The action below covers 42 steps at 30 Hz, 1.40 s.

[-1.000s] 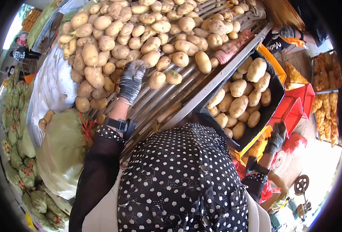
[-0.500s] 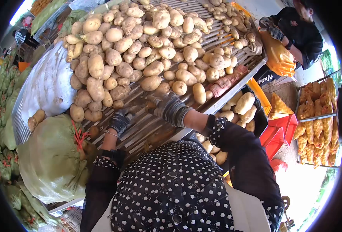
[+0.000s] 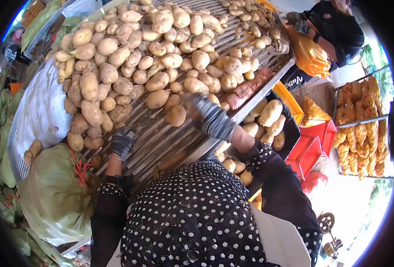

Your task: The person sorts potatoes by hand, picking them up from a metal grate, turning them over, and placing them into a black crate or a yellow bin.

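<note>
My right hand [image 3: 208, 116], in a grey striped glove, reaches over the slatted rack [image 3: 161, 143] at the front edge of a potato heap [image 3: 130, 62]. Its fingers are smeared by motion and overlap potatoes there. Just left of it, a single round potato [image 3: 175, 115] lies on the slats. My left hand [image 3: 122, 143], gloved the same way, rests low over the slats by the heap's lower left edge, fingers extended and slightly spread, with nothing seen in them. Several potatoes [image 3: 93, 142] lie beside it.
A tied green sack [image 3: 54, 193] stands at left, below a white sack [image 3: 45, 107]. Right of the rack are a black-lined crate of potatoes [image 3: 270, 113], red bins [image 3: 310, 147] and shelved orange net bags [image 3: 361, 111]. Another person [image 3: 335, 31] stands at upper right with an orange bag [image 3: 310, 53].
My right hand has moved right along the heap's edge, and the round potato now shows where it was. My left hand has drawn slightly left. The whole view has shifted.
</note>
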Motion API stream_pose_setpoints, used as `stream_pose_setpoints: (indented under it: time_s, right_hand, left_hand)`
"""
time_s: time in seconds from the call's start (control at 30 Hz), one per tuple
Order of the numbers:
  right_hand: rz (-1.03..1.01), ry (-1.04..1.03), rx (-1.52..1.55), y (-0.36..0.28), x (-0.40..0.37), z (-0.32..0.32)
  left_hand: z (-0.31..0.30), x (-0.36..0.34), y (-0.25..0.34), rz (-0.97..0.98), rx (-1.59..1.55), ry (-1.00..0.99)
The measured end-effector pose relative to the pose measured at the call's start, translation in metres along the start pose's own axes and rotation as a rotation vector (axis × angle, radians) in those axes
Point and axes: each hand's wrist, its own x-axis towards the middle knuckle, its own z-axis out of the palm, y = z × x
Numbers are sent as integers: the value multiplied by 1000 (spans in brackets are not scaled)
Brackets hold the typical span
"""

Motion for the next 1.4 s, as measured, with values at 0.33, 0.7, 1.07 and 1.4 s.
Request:
stream_pose_setpoints:
  time_s: [0.33, 0.7, 1.07, 1.4]
  right_hand:
    - [182, 547, 1801, 10, -118, -32]
    - [520, 1610, 1203, 127, -411, -180]
    - [209, 487, -349, 56, -101, -72]
    - [-329, -459, -893, 13, 40, 32]
  left_hand:
    - [-26, 65, -78, 443, 151, 177]
    - [-5, 18, -20, 167, 132, 151]
    - [-9, 3, -4, 80, 65, 53]
    - [-10, 2, -7, 134, -73, -6]
